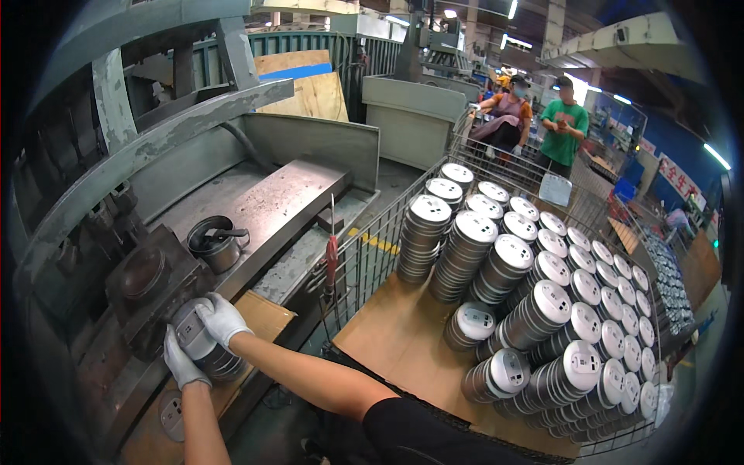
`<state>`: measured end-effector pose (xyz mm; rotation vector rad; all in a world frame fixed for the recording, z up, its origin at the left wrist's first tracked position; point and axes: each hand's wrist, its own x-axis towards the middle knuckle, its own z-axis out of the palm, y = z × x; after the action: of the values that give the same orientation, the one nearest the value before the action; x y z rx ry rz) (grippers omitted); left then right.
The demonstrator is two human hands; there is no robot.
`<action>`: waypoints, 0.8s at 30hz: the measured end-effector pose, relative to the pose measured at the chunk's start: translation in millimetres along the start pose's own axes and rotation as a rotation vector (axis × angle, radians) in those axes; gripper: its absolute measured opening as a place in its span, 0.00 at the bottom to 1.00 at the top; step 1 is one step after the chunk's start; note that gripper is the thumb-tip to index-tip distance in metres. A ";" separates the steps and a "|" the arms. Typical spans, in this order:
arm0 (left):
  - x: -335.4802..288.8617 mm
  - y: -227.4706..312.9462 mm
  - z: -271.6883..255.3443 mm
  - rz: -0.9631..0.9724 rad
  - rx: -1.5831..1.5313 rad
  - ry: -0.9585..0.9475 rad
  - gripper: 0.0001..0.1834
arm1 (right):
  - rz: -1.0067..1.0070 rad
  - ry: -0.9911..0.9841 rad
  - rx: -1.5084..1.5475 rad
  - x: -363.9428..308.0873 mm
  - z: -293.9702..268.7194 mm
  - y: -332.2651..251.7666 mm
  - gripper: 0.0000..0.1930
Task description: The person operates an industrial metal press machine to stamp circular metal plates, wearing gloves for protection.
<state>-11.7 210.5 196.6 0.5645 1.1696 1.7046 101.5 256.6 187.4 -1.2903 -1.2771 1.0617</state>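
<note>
In white gloves, my left hand (183, 361) and my right hand (223, 320) close round a short stack of round metal discs (198, 338) from two sides. The top disc has small cut-outs and dark marks on its face. The stack rests at the edge of a cardboard sheet (266, 311), right beside the dark die block (142, 271) of a press. Below my left wrist a single flat disc (171, 416) lies on the cardboard. Behind my right hand stands a metal mug (220, 246) with something dark in it, perhaps a brush.
To the right, a wire cage (364, 271) holds many disc stacks (473, 232) on brown cardboard (395, 329). A red-handled tool (332, 260) hangs at its near corner. The press frame (155, 136) rises at left. Two people (564, 128) stand beyond the cage.
</note>
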 end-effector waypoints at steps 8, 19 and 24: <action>13.1 -12.4 -2.3 -0.076 -0.037 -0.034 0.26 | -0.015 0.011 0.073 12.6 -6.0 12.2 0.29; 7.7 -15.4 7.1 -0.208 -0.050 0.040 0.26 | 0.339 -0.137 -0.029 12.1 -29.2 5.6 0.44; -5.3 -1.2 -26.9 0.123 0.209 -0.052 0.32 | 0.184 -0.093 0.431 16.3 -80.2 26.8 0.36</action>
<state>-29.9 193.8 184.6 0.8194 1.3075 1.6702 185.3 268.8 171.6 -1.0482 -0.9371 1.4515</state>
